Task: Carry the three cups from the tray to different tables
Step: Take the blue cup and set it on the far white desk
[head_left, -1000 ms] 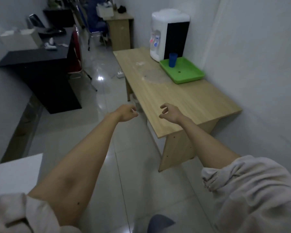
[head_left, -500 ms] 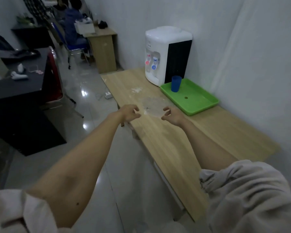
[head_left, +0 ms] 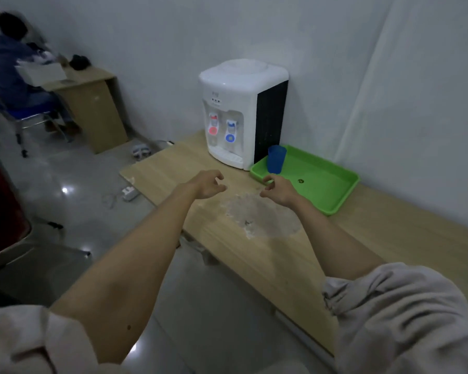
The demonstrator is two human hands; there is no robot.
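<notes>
One blue cup (head_left: 276,159) stands upright in the near left corner of a green tray (head_left: 333,194), which lies on a light wooden table (head_left: 268,255) against the white wall. My right hand (head_left: 277,190) hovers over the table just in front of the tray's left edge, a short way below the cup, fingers curled apart and holding nothing. My left hand (head_left: 208,183) floats further left above the table, also with loose curled fingers and nothing in it. I see no other cups.
A white water dispenser (head_left: 241,112) stands on the table just left of the tray. A worn patch (head_left: 257,217) marks the tabletop. A power strip (head_left: 130,193) lies on the tiled floor. A seated person (head_left: 8,66) is at a small desk (head_left: 92,109) far left.
The view has closed in on the table and tray. Both hands have advanced toward the tray; my right hand now sits at its left edge near the cup.
</notes>
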